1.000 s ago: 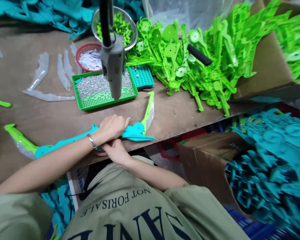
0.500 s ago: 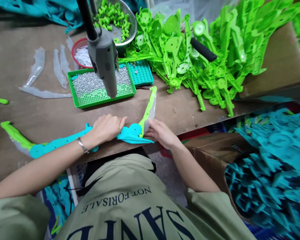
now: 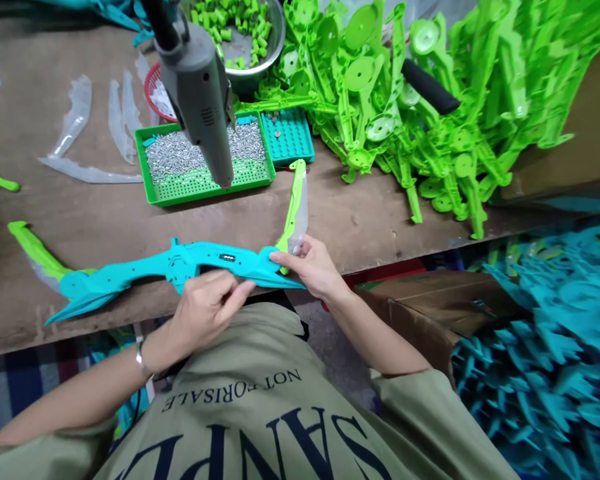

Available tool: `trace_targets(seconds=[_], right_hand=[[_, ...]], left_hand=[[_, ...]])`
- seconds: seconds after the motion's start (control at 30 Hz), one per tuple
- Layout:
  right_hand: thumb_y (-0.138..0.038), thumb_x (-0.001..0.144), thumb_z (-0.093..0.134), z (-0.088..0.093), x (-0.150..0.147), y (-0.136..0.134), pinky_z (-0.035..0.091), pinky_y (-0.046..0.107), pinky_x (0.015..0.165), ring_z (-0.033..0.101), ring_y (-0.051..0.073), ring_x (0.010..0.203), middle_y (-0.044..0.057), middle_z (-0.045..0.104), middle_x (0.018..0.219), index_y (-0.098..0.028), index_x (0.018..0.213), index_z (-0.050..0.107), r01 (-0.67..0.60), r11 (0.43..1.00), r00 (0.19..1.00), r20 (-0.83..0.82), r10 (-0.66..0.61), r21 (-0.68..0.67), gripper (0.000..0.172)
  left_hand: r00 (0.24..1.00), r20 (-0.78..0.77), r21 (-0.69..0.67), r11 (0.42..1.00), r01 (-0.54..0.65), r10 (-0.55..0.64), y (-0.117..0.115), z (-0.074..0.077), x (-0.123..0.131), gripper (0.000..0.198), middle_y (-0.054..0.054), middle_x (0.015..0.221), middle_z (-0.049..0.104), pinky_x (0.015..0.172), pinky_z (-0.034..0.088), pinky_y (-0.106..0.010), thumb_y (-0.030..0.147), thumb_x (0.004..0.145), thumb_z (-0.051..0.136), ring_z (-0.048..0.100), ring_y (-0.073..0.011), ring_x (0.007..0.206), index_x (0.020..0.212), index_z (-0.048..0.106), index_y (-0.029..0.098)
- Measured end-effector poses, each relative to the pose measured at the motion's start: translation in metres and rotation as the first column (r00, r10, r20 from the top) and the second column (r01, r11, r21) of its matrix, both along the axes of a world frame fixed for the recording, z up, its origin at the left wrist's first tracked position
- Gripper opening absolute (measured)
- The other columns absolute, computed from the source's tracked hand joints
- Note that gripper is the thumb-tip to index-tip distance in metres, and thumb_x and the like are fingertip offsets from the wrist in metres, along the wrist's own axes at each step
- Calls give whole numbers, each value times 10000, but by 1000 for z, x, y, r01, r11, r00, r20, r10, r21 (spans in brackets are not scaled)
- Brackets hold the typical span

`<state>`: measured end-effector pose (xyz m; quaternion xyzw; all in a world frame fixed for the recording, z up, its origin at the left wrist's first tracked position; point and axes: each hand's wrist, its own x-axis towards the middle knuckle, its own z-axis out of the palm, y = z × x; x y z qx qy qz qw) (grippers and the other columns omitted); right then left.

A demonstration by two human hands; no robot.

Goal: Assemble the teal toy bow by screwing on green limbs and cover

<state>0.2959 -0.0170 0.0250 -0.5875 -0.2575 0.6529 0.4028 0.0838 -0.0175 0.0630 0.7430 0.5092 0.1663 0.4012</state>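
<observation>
the blue toy bow [image 3: 207, 252] lay face up along the near edge of the table [image 3: 360, 220], with a green arm at each end. the right hand [image 3: 313, 267] pinched its right end, thumb on top by the joint and fingers at the clear strip [image 3: 301, 223] beside the right green arm [image 3: 293, 203]. the left hand [image 3: 207, 303] was curled at the bow's near side, below the middle; whether its fingers gripped anything could not be told, as they were turned out of view. with only the right end surely held, an uneven push could have swung the long left end or tipped the bow over the edge. a hard squeeze at the joint might have bent the thin strip or worked it loose. a small metal part [image 3: 227, 257], perhaps a spring, sat exposed in a slot, so a knock could have dislodged it. the power screwdriver [image 3: 200, 100] hung beyond, over the green tray [image 3: 170, 191] of small metal pieces, apart from both hands.
</observation>
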Motion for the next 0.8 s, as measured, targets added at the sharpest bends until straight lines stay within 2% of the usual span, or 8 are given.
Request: trace_targets(seconds=[0.03,0.13,0.2,0.27,0.37,0.43,0.57,0.8], right_hand=[[-457,494,950,1,-1,-1,499,248,615,596,99,632,-34,669,701,-191,798,588,5,1000,1000,4,-5,3,543],[-484,481,952,3,-5,-4,531,265,649,619,113,659,-28,680,717,-197,804,588,20,1000,1000,10,-20,16,566],[-494,484,950,4,-7,-6,552,280,674,644,128,694,-15,698,753,-198,828,593,22,1000,1000,12,-22,9,578],[-496,507,944,5,-8,-8,563,293,698,663,142,728,-2,710,784,-197,862,602,10,1000,1000,13,-10,-4,576],[-501,566,919,10,-2,-12,564,296,730,674,147,759,7,726,821,-196,909,631,-56,998,998,-8,56,10,541],[-485,598,907,14,7,-15,556,288,753,676,141,778,12,737,847,-189,922,668,-189,982,981,-36,189,4,499],[-494,670,856,18,23,-22,491,246,661,611,101,668,-9,698,722,-170,783,705,-442,895,896,-68,438,-63,376],[-583,672,815,7,20,-25,351,232,538,453,69,533,-51,558,556,-177,638,643,-423,905,906,7,424,-54,441]], left_hand=[[996,73,-211,977,-40,56,-10,-4,-1,453,-24,590,604,634,472,-301,543,940,550,551,-156,581,636,560,208],[871,295,-676,730,-101,394,-25,-21,7,453,-60,854,753,727,588,-350,601,788,743,705,-205,762,943,660,184],[716,364,-781,614,-115,596,-25,-32,19,571,-105,963,778,823,619,-427,599,679,841,744,-261,883,999,673,158],[591,385,-812,565,-149,709,-24,-38,31,572,-119,941,787,852,628,-473,567,612,899,757,-294,901,928,691,139],[497,388,-820,537,-198,776,-23,-40,39,531,-98,852,789,826,648,-499,519,571,935,770,-299,837,850,695,137],[470,396,-812,540,-223,789,-23,-40,38,518,-80,824,787,820,655,-495,503,559,943,773,-286,808,829,690,141],[454,407,-805,547,-232,792,-24,-42,35,512,-65,797,784,817,660,-495,489,542,950,775,-286,799,805,677,145],[441,406,-807,541,-238,800,-25,-42,42,520,-67,812,786,804,661,-485,520,553,934,775,-300,833,828,679,159]])
